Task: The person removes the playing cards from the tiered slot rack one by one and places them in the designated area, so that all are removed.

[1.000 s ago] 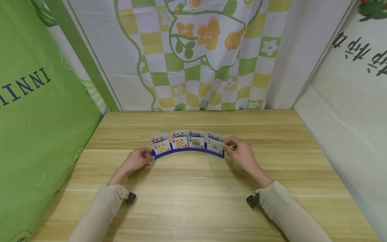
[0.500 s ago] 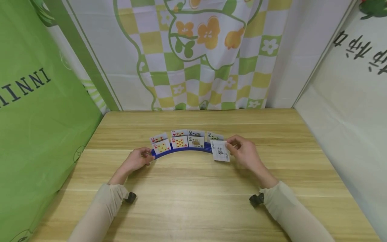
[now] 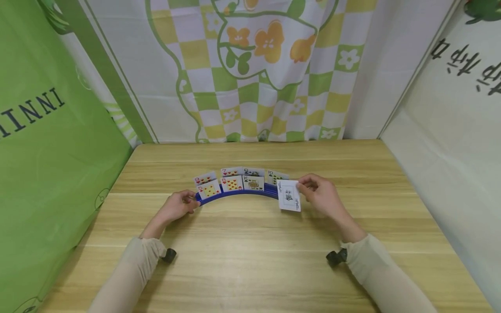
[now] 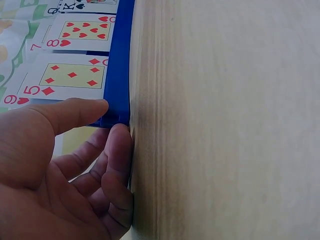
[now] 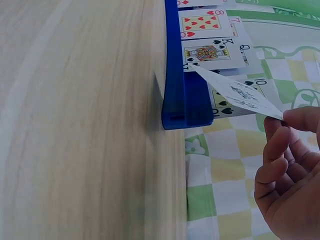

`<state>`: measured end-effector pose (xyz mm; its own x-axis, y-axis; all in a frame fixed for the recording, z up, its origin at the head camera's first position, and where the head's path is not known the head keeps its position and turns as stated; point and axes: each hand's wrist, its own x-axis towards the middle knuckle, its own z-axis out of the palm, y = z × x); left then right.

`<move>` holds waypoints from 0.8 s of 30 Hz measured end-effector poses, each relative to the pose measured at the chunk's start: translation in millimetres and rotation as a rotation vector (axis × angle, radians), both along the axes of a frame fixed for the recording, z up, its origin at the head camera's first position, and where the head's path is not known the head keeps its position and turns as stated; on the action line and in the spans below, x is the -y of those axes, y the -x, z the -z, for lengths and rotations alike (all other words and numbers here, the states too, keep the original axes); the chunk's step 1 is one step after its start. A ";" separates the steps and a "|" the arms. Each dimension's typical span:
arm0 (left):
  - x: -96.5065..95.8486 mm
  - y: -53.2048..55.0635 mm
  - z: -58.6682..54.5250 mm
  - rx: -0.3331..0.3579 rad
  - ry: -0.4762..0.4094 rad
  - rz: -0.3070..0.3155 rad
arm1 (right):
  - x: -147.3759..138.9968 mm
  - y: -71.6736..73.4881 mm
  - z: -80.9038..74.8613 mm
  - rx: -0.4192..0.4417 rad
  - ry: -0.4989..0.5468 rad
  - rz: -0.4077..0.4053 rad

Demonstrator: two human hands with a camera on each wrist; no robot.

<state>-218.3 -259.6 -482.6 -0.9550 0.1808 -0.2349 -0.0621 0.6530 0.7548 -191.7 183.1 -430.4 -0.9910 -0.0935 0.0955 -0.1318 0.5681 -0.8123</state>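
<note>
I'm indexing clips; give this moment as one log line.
left hand: grips blue holder | right hand: pinches loose card by edge | in holder: seven other cards, standing

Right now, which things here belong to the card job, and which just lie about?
In the job:
blue card holder, held by the left hand
black-and-white card, pinched by the right hand
seven cards in the holder

Just around:
checkered hanging, back
green hanging, left
white hanging, right
</note>
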 end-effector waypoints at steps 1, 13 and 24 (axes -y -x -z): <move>0.0 0.0 0.0 0.001 -0.001 0.001 | -1.0 -0.2 -0.6 0.000 0.008 -0.002; -0.2 0.2 -0.4 -0.007 0.001 0.004 | -16.6 0.5 -3.1 0.011 0.013 0.022; -0.1 0.1 0.9 -0.008 0.000 0.000 | -30.7 -1.0 -8.4 0.059 0.024 0.063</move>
